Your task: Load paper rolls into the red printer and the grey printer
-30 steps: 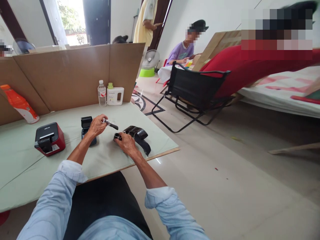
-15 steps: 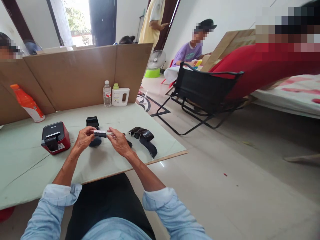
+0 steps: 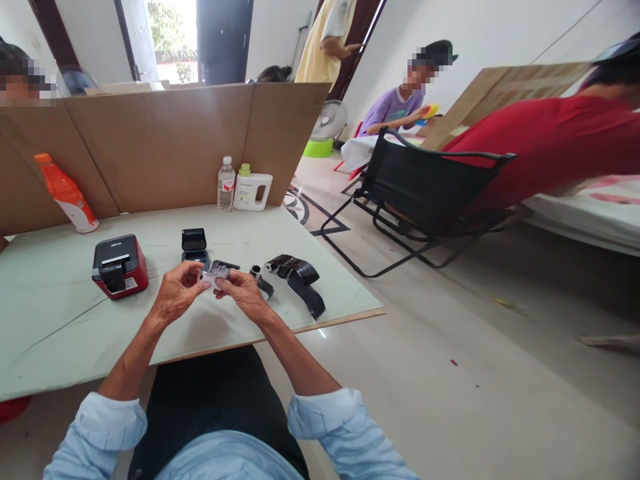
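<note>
Both hands are raised over the near part of the table, pinching a small roll of white and black strip between them. My left hand is closed on the roll's left end with thumb and fingertips. At its other end, my right hand grips it the same way, and a black piece of the strip shows above these fingers. Just behind the hands stands a small dark device with its lid up, its lower part partly hidden. Beside the right hand lies a short black ribbon roll, and further right a longer unwound black ribbon.
A red and black label printer stands left on the pale table. Along the cardboard screen are an orange bottle, a water bottle and a white jug. A black folding chair and several people are beyond.
The right hand has closed in on the roll, and the roll has turned from lying level to showing its whitish face. The view has shifted slightly left.
</note>
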Motion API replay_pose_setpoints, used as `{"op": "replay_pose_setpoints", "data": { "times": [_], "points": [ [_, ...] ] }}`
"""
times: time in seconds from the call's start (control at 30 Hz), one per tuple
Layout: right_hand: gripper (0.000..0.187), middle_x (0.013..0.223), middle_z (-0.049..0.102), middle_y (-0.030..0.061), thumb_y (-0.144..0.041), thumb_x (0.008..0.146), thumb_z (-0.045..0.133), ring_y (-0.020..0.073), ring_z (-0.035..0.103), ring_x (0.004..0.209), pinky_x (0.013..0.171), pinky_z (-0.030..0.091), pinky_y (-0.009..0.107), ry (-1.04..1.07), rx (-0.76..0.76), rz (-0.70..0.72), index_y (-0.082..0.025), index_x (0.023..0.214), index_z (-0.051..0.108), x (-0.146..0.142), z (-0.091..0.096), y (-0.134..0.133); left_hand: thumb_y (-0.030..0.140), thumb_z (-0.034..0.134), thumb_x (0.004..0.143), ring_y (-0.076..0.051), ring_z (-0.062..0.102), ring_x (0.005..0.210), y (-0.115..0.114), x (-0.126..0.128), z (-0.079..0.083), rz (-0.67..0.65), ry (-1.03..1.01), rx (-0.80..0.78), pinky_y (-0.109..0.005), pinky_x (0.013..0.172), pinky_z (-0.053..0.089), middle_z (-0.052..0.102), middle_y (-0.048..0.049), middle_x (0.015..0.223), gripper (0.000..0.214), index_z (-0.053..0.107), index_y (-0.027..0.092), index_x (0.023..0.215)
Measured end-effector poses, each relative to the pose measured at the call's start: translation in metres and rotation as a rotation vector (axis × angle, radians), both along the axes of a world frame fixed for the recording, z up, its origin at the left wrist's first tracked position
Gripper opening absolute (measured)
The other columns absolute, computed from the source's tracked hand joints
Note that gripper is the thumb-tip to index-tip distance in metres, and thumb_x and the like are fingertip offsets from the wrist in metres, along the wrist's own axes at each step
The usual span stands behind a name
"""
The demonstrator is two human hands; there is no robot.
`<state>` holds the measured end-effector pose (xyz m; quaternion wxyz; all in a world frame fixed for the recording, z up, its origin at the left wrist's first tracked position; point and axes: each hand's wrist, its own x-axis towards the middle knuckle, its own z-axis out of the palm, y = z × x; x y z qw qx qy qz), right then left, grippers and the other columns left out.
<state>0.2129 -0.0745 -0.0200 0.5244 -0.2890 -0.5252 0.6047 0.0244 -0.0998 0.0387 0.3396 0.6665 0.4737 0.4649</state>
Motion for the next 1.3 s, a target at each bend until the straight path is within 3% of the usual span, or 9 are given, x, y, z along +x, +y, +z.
{"op": "replay_pose_setpoints", "data": {
  "times": [0.17,0.33,0.47,0.6,0.77,0.93,1.07,1.3],
  "points": [
    [0.048,0.076,0.075,0.0018,-0.06,0.065,0.098,0.0161,0.068,0.065,0.062,0.062,0.031,0.276,-0.237,0.103,-0.021,0.084,0.077,-0.002,0.01,-0.017,0.025,0.074,0.09,-0.016,0.069,0.078,-0.027,0.008,0.015,0.061,0.258,0.288,-0.03,0.077,0.058,0.073,-0.0032,0.092,0.015,0.072,0.021,0.105],
    [0.049,0.084,0.08,0.005,-0.057,0.067,0.098,0.0162,0.073,0.069,0.065,0.063,0.027,0.402,-0.29,0.017,-0.018,0.088,0.077,-0.01,0.035,-0.029,0.023,0.081,0.085,-0.03,0.071,0.113,-0.031,0.017,0.029,0.123,0.565,0.573,-0.045,0.098,0.061,0.071,-0.0128,0.125,0.049,0.062,0.022,0.13],
    [0.049,0.088,0.081,0.005,-0.054,0.07,0.097,0.0193,0.076,0.078,0.077,0.065,0.031,0.404,-0.204,-0.048,-0.016,0.097,0.08,-0.015,0.061,-0.038,0.015,0.077,0.082,-0.033,0.07,0.117,-0.019,0.023,0.047,0.14,0.652,0.699,-0.048,0.099,0.061,0.069,-0.015,0.126,0.055,0.057,0.021,0.133],
    [0.047,0.09,0.081,0.0044,-0.053,0.073,0.095,0.023,0.078,0.085,0.08,0.065,0.035,0.403,-0.14,0.018,-0.019,0.102,0.08,-0.009,0.08,-0.047,0.015,0.078,0.08,-0.03,0.069,0.116,-0.015,0.023,0.073,-0.02,0.579,0.716,-0.043,0.095,0.062,0.068,-0.0128,0.126,0.059,0.055,0.021,0.134],
    [0.045,0.09,0.081,0.0052,-0.054,0.078,0.092,0.0223,0.078,0.087,0.08,0.064,0.034,0.428,-0.134,0.198,-0.02,0.104,0.079,-0.002,0.087,-0.052,0.005,0.072,0.076,-0.022,0.069,0.102,-0.023,0.024,0.095,-0.181,0.512,0.67,-0.033,0.082,0.061,0.068,-0.0091,0.116,0.045,0.06,0.019,0.118],
    [0.046,0.089,0.081,0.0034,-0.056,0.079,0.092,0.0194,0.077,0.082,0.078,0.062,0.03,0.452,-0.13,0.245,-0.021,0.105,0.079,-0.002,0.09,-0.055,-0.001,0.069,0.073,-0.021,0.069,0.1,-0.031,0.026,0.101,-0.187,0.488,0.672,-0.033,0.083,0.061,0.069,-0.0071,0.11,0.048,0.062,0.018,0.117],
    [0.042,0.088,0.081,0.0023,-0.055,0.081,0.091,0.0181,0.077,0.082,0.075,0.061,0.028,0.468,-0.152,0.289,-0.022,0.105,0.08,0.002,0.094,-0.059,0.0,0.071,0.074,-0.023,0.068,0.111,-0.034,0.027,0.104,-0.247,0.446,0.668,-0.034,0.086,0.062,0.068,-0.0104,0.124,0.058,0.06,0.019,0.128],
    [0.046,0.087,0.081,0.0044,-0.058,0.079,0.091,0.025,0.079,0.094,0.086,0.063,0.037,0.426,-0.137,0.269,-0.022,0.104,0.079,0.002,0.093,-0.062,-0.002,0.069,0.074,-0.022,0.068,0.104,-0.04,0.026,0.107,-0.233,0.477,0.665,-0.034,0.083,0.062,0.069,-0.0085,0.117,0.059,0.061,0.02,0.128]
  ]
}}
